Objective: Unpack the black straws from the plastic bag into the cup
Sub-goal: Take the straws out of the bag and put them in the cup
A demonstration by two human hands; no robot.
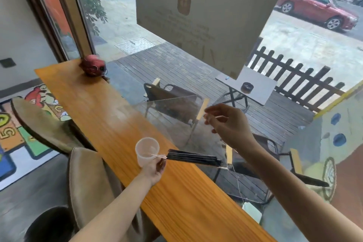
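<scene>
A bundle of black straws point(193, 157) in a clear plastic bag point(223, 166) lies level just above the wooden counter, pointing right. My left hand point(154, 169) pinches its left end, where clear plastic sticks out toward the cup. The translucent white cup point(147, 150) stands upright and looks empty, right against my left hand's fingers; its base is hidden behind them. My right hand point(225, 124) is raised above and right of the straws, thumb and fingers pinched on a thin, clear sliver of plastic.
The orange wooden counter point(94, 108) runs along a large window. A red round object point(93, 67) sits at its far end. A beige cloth-covered chair back point(88, 179) and a round stool point(39, 124) stand left of the counter.
</scene>
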